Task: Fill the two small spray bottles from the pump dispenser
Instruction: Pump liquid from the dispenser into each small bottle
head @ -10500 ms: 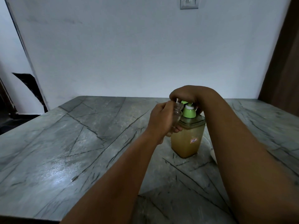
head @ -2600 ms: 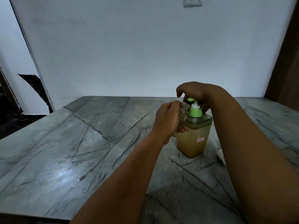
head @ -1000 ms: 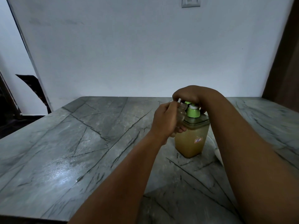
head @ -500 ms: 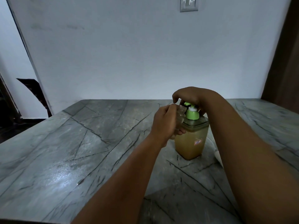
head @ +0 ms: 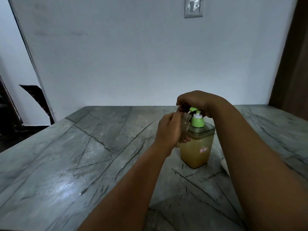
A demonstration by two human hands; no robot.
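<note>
Both hands are seen at work above the grey veined stone table (head: 66,172). A small clear plastic spray bottle (head: 185,125) is gripped by the curled fingers of the left hand (head: 168,130) and is held raised, just beside the square translucent pump dispenser of amber liquid (head: 196,147), with its open neck tucked under the green pump spout (head: 193,109). The green pump head is covered from above by the right hand (head: 195,101), whose fingers are bent down over it (whether it is clasped or merely pressed cannot be told).

Compared with half a second ago, the pump head is shown higher: more of its white stem and green collar (head: 197,121) is exposed, and the right hand has been lifted with it. A return stroke is suggested, so one squirt has probably been delivered and another is being primed. How full the bottle is cannot be judged through the fingers. No second spray bottle can be picked out, so the task is judged to be in its first half.
</note>
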